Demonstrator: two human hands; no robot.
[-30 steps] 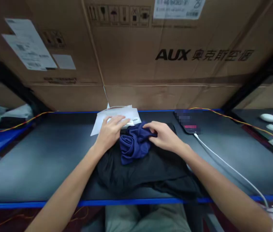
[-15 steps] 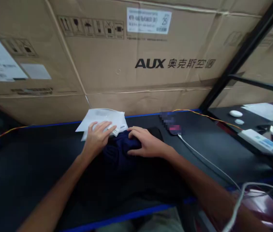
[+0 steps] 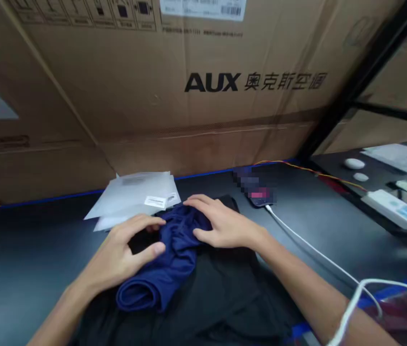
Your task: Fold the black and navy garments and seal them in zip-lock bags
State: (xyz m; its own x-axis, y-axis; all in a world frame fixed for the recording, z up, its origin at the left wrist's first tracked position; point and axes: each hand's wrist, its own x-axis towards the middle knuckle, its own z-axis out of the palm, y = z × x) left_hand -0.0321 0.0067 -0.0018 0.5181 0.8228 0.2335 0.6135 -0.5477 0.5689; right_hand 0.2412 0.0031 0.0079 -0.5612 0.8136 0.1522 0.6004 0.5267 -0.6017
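Note:
A bunched navy blue fabric garment (image 3: 178,254), with one end rolled into a loop, lies on a black garment (image 3: 221,288) spread over the black tabletop. My right hand (image 3: 223,221) grips the upper right part of the blue fabric, its fingers curved over the top and thumb at the side. At the left edge, my left hand (image 3: 126,250) is curved but open, thumb and fingers apart, with the fingertips by the fabric. Behind the hands lie white plastic bags (image 3: 134,194) carrying a small printed label.
A large cardboard box (image 3: 145,96) stands against the table's back edge. Right of my hands lies a phone (image 3: 259,194) with a white cable (image 3: 307,245) running toward me. A white box-shaped device (image 3: 398,209) and a black metal post (image 3: 354,79) are farther right.
My left hand has come off the white bags and moved down and left to the blue fabric. The fabric's rolled end now shows plainly. My right hand stays on the fabric; the view has tilted down.

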